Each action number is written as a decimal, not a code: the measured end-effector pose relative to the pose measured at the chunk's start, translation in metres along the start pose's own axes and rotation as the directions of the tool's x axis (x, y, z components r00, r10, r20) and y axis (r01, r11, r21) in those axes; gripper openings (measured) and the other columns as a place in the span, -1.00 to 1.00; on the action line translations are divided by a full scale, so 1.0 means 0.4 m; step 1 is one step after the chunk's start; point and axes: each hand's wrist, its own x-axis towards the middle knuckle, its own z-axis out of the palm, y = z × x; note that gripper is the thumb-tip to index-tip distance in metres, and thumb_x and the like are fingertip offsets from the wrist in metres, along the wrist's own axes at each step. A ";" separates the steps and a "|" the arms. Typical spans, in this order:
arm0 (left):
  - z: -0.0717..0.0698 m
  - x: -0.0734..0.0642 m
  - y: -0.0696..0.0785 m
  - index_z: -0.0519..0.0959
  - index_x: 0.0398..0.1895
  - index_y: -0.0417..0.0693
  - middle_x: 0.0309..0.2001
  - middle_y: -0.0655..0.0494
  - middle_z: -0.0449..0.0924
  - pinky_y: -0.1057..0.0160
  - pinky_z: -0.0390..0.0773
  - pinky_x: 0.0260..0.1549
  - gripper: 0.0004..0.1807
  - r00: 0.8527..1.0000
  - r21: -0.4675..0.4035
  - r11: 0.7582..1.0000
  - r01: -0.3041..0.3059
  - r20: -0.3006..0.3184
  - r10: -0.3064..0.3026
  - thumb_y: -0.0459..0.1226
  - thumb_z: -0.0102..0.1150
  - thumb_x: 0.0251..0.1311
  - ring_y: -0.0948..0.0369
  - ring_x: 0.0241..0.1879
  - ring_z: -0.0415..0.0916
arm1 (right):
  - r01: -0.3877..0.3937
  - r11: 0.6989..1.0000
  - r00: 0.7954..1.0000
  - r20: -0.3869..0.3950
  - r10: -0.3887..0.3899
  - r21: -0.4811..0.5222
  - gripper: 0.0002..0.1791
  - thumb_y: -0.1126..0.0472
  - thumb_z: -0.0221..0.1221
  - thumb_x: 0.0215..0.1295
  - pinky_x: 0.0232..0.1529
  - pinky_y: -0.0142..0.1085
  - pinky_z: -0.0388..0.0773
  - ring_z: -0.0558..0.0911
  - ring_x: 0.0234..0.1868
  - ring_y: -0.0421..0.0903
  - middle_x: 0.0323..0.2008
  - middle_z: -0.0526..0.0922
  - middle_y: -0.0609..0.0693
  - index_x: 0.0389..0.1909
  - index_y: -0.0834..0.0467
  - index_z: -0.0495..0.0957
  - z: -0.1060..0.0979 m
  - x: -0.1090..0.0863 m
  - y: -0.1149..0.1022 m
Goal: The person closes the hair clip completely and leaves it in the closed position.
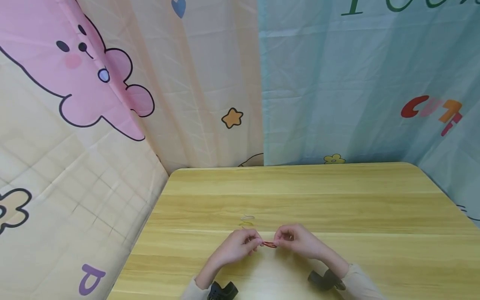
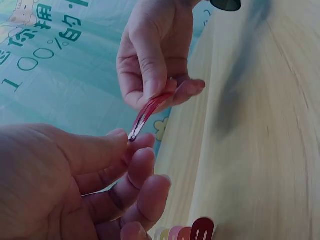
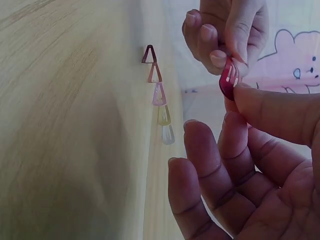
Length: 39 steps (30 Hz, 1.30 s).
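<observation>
A red snap hair clip is stretched between my two hands above the table. My left hand pinches its narrow end between thumb and forefinger. At the wide, rounded end, my right hand pinches it with thumb and finger, the other fingers spread loosely in the right wrist view. The clip's slots show there, and it looks slightly bowed in the left wrist view. Beyond my left hand lies a row of other snap clips: dark red, orange, pink, yellow and whitish.
The wood-grain table reaches back to printed curtains along its far edge and left side. A dark wrist-camera mount sits at my left wrist and another mount at my right.
</observation>
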 end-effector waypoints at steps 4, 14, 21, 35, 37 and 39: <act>-0.014 0.000 -0.009 0.60 -0.35 0.00 -0.53 0.13 0.56 0.38 0.34 -0.65 -0.82 0.999 0.074 0.997 0.025 -0.041 -0.022 -0.17 0.06 0.35 0.36 -0.62 0.38 | -0.009 1.000 1.000 0.005 0.010 -0.016 -0.94 0.20 0.23 0.24 -0.36 -0.34 0.43 0.50 -0.43 -0.22 -0.47 0.58 -0.08 -0.41 0.05 0.57 -0.003 -0.001 0.008; -0.044 -0.003 -0.057 0.62 -0.32 -0.10 -0.45 0.25 0.55 0.35 0.42 -0.58 -0.87 0.997 0.082 0.996 0.046 -0.058 -0.041 -0.23 0.16 0.28 0.29 -0.57 0.46 | -0.075 0.995 0.997 0.022 0.077 -0.066 -0.92 0.23 0.26 0.21 -0.53 -0.39 0.38 0.40 -0.56 -0.29 -0.56 0.52 -0.16 -0.45 0.09 0.57 -0.002 -0.005 0.039; -0.051 -0.006 -0.080 0.57 -0.48 0.01 -0.54 0.28 0.47 0.37 0.36 -0.62 -0.88 0.993 0.114 0.989 0.098 -0.080 -0.089 -0.23 0.32 0.12 0.37 -0.61 0.37 | -0.115 0.981 0.993 0.001 0.117 -0.158 -0.89 0.19 0.29 0.17 -0.53 -0.38 0.35 0.38 -0.57 -0.29 -0.60 0.48 -0.22 -0.48 0.04 0.57 0.004 -0.007 0.057; -0.054 -0.015 -0.091 0.56 -0.54 0.05 -0.61 0.29 0.44 0.34 0.31 -0.58 -0.78 0.985 0.174 0.973 0.154 -0.102 -0.137 -0.19 0.48 -0.09 0.35 -0.62 0.32 | -0.136 0.971 0.990 -0.051 0.128 -0.195 -0.84 0.13 0.33 0.13 -0.56 -0.39 0.31 0.33 -0.61 -0.31 -0.65 0.42 -0.24 -0.54 0.03 0.56 0.007 -0.008 0.063; -0.054 -0.016 -0.091 0.55 -0.55 0.04 -0.61 0.29 0.44 0.34 0.31 -0.58 -0.77 0.985 0.177 0.972 0.153 -0.104 -0.136 -0.19 0.48 -0.10 0.35 -0.62 0.32 | -0.136 0.972 0.990 -0.060 0.126 -0.193 -0.83 0.13 0.34 0.12 -0.58 -0.39 0.30 0.33 -0.62 -0.30 -0.67 0.40 -0.23 -0.55 0.05 0.56 0.008 -0.009 0.063; -0.054 -0.017 -0.091 0.53 -0.56 0.04 -0.62 0.29 0.44 0.33 0.30 -0.58 -0.76 0.985 0.179 0.972 0.154 -0.106 -0.137 -0.19 0.49 -0.10 0.34 -0.62 0.32 | -0.137 0.972 0.990 -0.064 0.127 -0.193 -0.83 0.13 0.35 0.11 -0.58 -0.39 0.29 0.32 -0.63 -0.30 -0.68 0.39 -0.23 -0.55 0.05 0.56 0.008 -0.009 0.063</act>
